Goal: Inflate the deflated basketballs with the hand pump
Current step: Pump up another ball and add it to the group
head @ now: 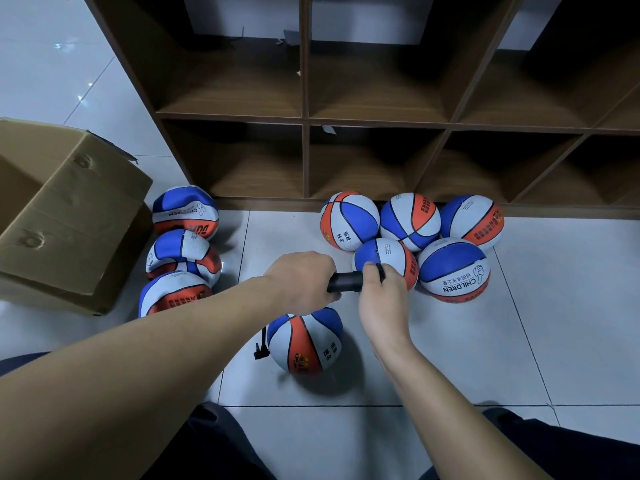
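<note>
Nearest, below the two hands, one ball [304, 341] lies on the tiled floor [485, 358]. A thin black hose [260, 346] with a bent end lies at its left side, touching or just beside it. Both hands hold the black pump [344, 282], which lies level between them. The left hand [303, 282] is curled round the left end of the pump. The right hand [382, 291] grips the right end, with its fingers folded over a black part there. How the hose joins the pump is hidden by the left hand.

Left of the left hand, three flat balls [183, 252] lie in a row, dented and wrinkled, the middle one touching its neighbours. Further left stands an open carton [72, 216].

Just beyond the right hand are five round balls [453, 268], packed close and touching each other. The nearest of them is partly covered by the right hand's fingers. Behind everything stands a brown wooden shelf [304, 119] with open square compartments.
</note>
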